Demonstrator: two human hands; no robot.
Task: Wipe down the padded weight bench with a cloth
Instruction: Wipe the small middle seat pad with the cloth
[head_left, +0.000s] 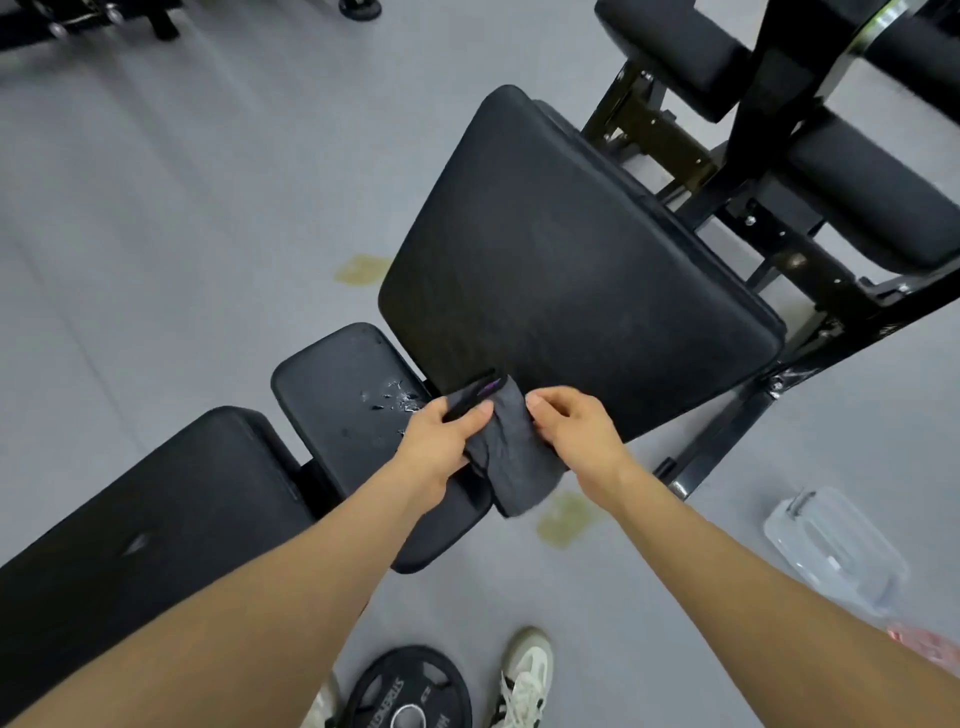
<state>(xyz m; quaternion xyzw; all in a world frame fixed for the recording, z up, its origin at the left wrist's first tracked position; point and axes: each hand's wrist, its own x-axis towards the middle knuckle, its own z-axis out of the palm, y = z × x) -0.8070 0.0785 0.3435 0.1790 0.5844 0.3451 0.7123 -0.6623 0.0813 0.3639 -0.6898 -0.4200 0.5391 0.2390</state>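
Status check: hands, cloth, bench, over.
Both hands, left and right, grip the cloth. Cloth held over bench edge, not wiping yet. Torn patch on small pad; nothing blocking.

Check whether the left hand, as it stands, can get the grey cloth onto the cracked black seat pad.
Probably yes. The left hand grips the dark grey cloth directly over the small black cracked seat pad, with nothing between them; the right hand also holds the cloth and would have to follow.
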